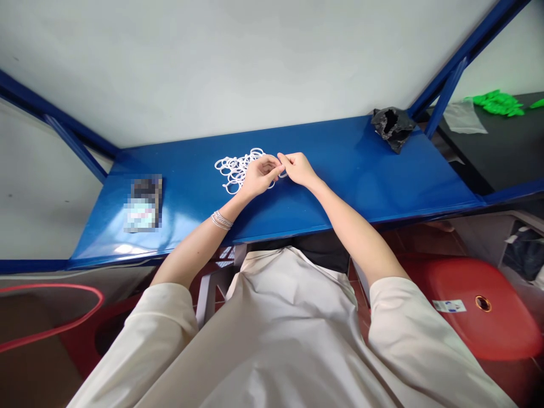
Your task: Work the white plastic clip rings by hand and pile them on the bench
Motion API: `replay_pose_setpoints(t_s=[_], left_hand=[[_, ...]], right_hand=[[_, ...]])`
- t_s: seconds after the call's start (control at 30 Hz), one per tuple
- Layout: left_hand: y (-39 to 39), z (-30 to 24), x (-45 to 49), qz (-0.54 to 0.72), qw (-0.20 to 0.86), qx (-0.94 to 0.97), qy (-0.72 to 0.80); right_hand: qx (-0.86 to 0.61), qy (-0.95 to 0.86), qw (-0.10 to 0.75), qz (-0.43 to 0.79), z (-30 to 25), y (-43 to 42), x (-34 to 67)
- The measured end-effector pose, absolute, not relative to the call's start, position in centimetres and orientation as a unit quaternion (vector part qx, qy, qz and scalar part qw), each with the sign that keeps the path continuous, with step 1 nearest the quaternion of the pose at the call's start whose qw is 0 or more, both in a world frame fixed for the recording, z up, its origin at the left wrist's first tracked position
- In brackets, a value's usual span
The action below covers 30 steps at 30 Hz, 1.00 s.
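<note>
Both my hands meet above a blue table [340,187]. The fingers of my left hand [258,175] are curled, thumb and fingertips drawn together beside the right hand. My right hand [300,169] is closed in a pinch on a thin white ring [283,175], of which only a small arc shows below the fingers. Whether the left fingertips grip that same ring is hidden. Just left of and partly behind the left hand lies a loose pile of white rings [232,167], some with small round knobs. A silvery bracelet [221,220] circles my left wrist.
A pixelated flat object [143,204] lies at the table's left. At the back right stands a crumpled black plastic bag [393,127]. Blue frame bars [446,96] rise at both ends. A red stool [480,306] is at lower right; green items [499,103] lie on a dark table beyond.
</note>
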<state>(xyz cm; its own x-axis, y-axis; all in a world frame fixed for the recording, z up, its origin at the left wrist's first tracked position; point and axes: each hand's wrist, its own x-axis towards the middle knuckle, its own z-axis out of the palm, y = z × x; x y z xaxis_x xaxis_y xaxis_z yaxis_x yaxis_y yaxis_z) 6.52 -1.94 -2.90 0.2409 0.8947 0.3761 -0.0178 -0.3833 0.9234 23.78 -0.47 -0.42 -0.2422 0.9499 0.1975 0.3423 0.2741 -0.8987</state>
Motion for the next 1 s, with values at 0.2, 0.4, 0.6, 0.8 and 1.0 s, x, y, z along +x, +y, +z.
replay_pose_setpoints(t_s=[0.2,0.4,0.6,0.8,1.0], left_hand=[[-1.8,-3.4,6.3,0.515,0.371,0.678,0.371],[-1.9,-3.3,6.0,0.515,0.276,0.706,0.401],[-2.1,-3.4,6.1,0.512,0.292,0.699,0.405],[-2.2,-3.6,6.3,0.513,0.323,0.675,0.421],[-2.3,-2.9,6.2,0.503,0.323,0.676,0.432]], right_hand=[[-0.479,-0.714,0.39,0.331,-0.5,-0.4,24.0],[-0.495,-0.717,0.4,0.284,-0.8,-0.4,23.8],[-0.509,-0.725,0.39,0.25,-1.4,-0.2,23.8],[-0.508,-0.725,0.401,0.235,-1.7,-0.2,23.8],[-0.489,-0.717,0.439,0.233,-2.0,0.0,23.9]])
